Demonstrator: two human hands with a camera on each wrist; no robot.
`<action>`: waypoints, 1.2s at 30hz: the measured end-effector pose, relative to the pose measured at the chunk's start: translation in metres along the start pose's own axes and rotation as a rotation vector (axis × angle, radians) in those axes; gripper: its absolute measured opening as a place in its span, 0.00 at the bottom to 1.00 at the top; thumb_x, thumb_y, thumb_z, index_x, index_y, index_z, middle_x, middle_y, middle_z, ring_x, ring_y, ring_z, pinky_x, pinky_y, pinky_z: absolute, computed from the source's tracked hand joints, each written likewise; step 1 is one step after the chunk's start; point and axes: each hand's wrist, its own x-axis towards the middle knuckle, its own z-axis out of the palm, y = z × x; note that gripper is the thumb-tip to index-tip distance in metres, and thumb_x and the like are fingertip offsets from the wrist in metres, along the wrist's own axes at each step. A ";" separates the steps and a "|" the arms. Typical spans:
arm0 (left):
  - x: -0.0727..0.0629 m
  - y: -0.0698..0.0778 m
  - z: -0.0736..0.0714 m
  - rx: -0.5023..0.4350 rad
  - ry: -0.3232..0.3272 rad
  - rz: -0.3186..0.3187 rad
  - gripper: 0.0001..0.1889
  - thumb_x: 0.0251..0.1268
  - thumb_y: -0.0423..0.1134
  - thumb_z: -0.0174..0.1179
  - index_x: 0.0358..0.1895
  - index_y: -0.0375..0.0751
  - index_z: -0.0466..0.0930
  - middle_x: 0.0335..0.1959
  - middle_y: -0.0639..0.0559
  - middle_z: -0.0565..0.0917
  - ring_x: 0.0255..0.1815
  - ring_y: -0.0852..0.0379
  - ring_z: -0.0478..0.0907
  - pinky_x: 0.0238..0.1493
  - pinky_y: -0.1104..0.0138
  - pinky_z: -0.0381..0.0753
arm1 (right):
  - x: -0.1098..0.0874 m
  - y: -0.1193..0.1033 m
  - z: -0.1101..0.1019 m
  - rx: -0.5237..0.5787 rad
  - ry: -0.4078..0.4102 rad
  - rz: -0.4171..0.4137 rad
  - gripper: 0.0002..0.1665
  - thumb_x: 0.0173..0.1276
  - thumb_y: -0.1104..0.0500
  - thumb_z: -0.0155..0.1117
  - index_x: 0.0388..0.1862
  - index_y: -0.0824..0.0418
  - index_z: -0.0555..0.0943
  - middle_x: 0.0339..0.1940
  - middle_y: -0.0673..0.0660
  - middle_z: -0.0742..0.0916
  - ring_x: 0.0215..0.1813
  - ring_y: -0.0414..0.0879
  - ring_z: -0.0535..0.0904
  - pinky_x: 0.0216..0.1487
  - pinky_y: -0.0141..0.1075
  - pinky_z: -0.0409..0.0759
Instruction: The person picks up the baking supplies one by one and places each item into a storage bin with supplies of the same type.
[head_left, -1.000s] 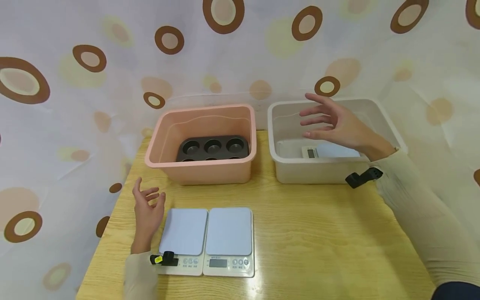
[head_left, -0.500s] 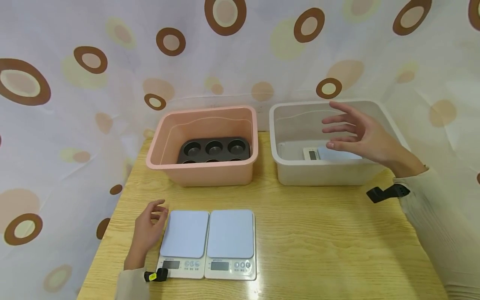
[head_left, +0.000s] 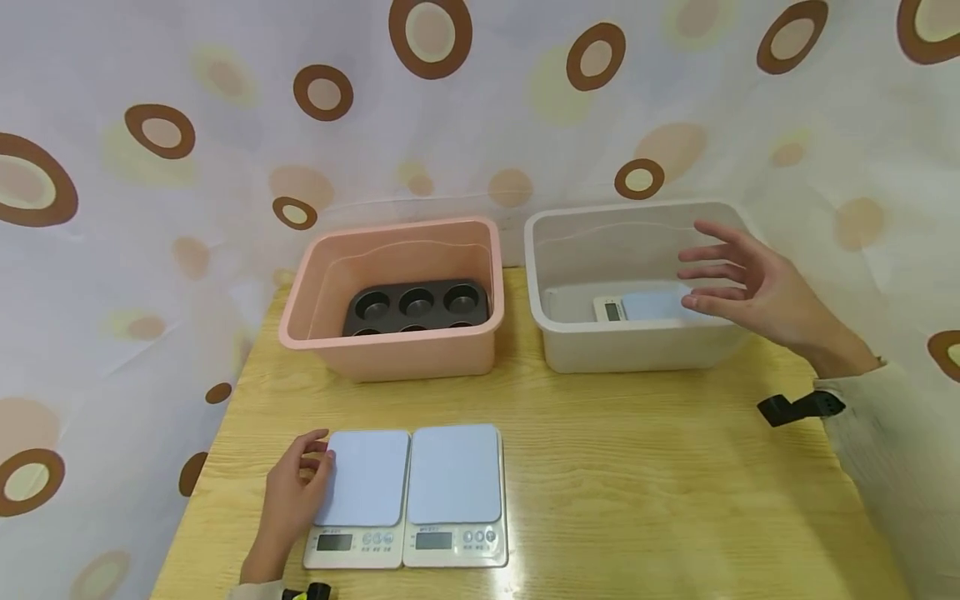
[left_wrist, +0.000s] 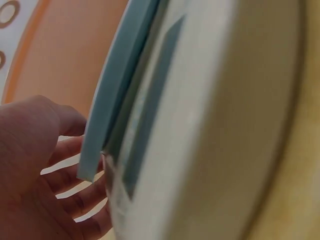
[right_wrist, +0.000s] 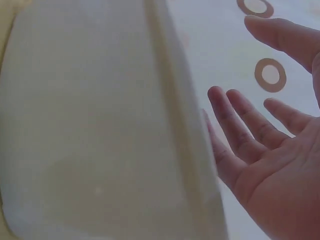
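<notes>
Two white kitchen scales lie side by side on the table, the left scale and the right scale, each with a pale platform above a display and buttons. My left hand is at the left scale's left edge, its fingers loosely bent, thumb overlapping the platform. In the left wrist view the thumb and fingers are right at the platform's edge. My right hand is raised over the right end of the grey-white bin, fingers spread and nothing in them. A third scale lies inside that bin.
A pink bin stands at the back left, holding a dark muffin tin. The wooden table reaches a patterned cloth behind both bins. The table's left edge runs close to my left hand.
My left hand has come down and back to the left scale's edge, its fingers bending more. My right hand has moved right and slightly nearer, across the grey-white bin.
</notes>
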 end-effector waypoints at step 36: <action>-0.033 -0.022 -0.010 -0.016 -0.244 0.020 0.66 0.49 0.54 0.88 0.90 0.45 0.55 0.68 0.46 0.79 0.53 0.58 0.70 0.53 0.72 0.76 | -0.069 0.041 -0.009 0.586 0.312 -0.163 0.39 0.71 0.90 0.49 0.81 0.81 0.62 0.56 0.63 0.89 0.58 0.51 0.92 0.57 0.38 0.91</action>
